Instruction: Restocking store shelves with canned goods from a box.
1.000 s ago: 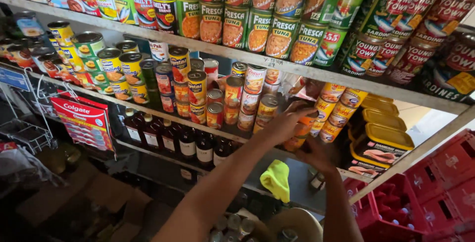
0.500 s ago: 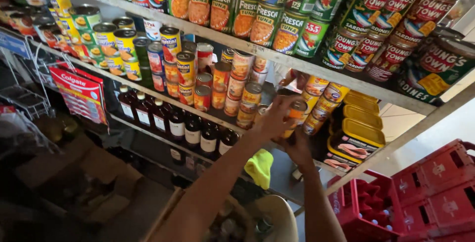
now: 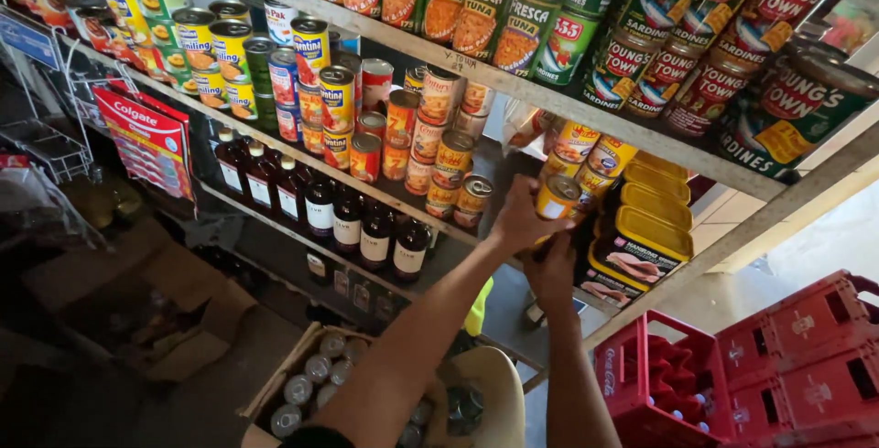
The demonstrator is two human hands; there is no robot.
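Before you run long wooden shelves [image 3: 586,109], slanting down from upper left to lower right, with rows of tinned fish on the top board and stacked cans on the middle shelf [image 3: 430,205] where you are working. Below that stands a row of dark bottles [image 3: 320,215], and down on the floor sit an open cardboard box of cans [image 3: 311,379] and red plastic crates [image 3: 732,370] off to your right. Right of your hands, flat yellow rectangular tins [image 3: 650,228] are piled at the shelf's lower end. Both your arms reach up and forward from the bottom of the view, meeting at one small yellow-labelled can [image 3: 557,197]. That can stands upright, its long axis vertical and silver top showing, at the front edge of the middle shelf, just beside the stacked orange cans [image 3: 462,187]. Your left hand [image 3: 517,219] closes around its left side, and is the nearer one to it; your right hand [image 3: 552,269] sits just beneath, fingers curled narrow under the can's base, though whether it touches the can you cannot tell.
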